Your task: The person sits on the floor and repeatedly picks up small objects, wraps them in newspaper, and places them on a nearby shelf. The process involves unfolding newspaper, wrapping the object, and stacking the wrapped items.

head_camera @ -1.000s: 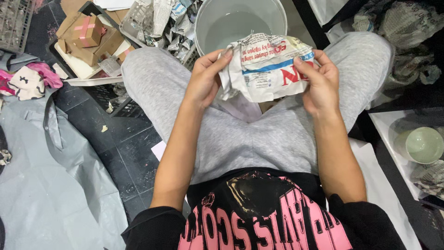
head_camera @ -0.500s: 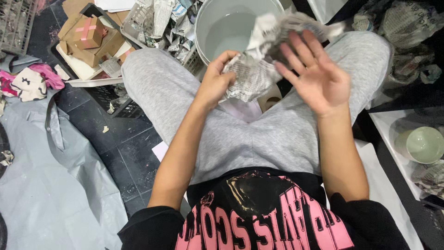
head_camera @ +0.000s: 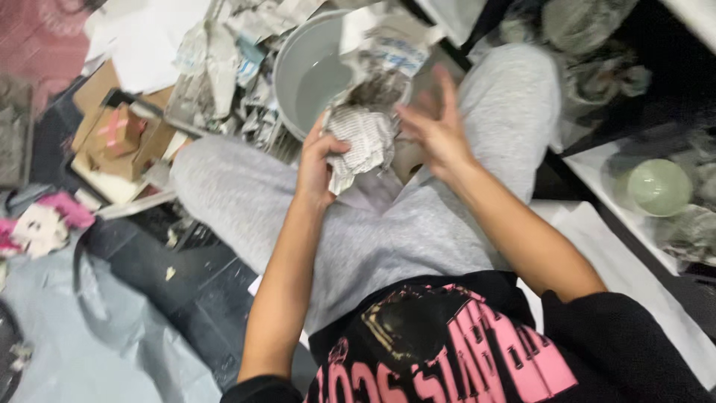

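Note:
I sit with grey-trousered legs spread, looking down at my lap. My left hand [head_camera: 319, 166] is closed on a crumpled wad of newspaper [head_camera: 367, 142] held above my knees. My right hand [head_camera: 435, 127] hovers just right of the wad, fingers spread and blurred, holding nothing. More torn newspaper [head_camera: 388, 46] hangs over the rim of a grey bucket [head_camera: 298, 67] with water in it, standing between my knees just beyond the wad.
Torn newspaper scraps [head_camera: 224, 60] and cardboard boxes [head_camera: 119, 142] lie at upper left. A grey plastic sheet [head_camera: 89, 328] covers the floor at lower left. A pale green bowl [head_camera: 659, 186] rests on a white board at the right, with white paper [head_camera: 626, 261] beside my leg.
The flat newspaper sheet held in both hands has been crushed into a wad. My right hand let go and opened; the left keeps the wad. The view tilted.

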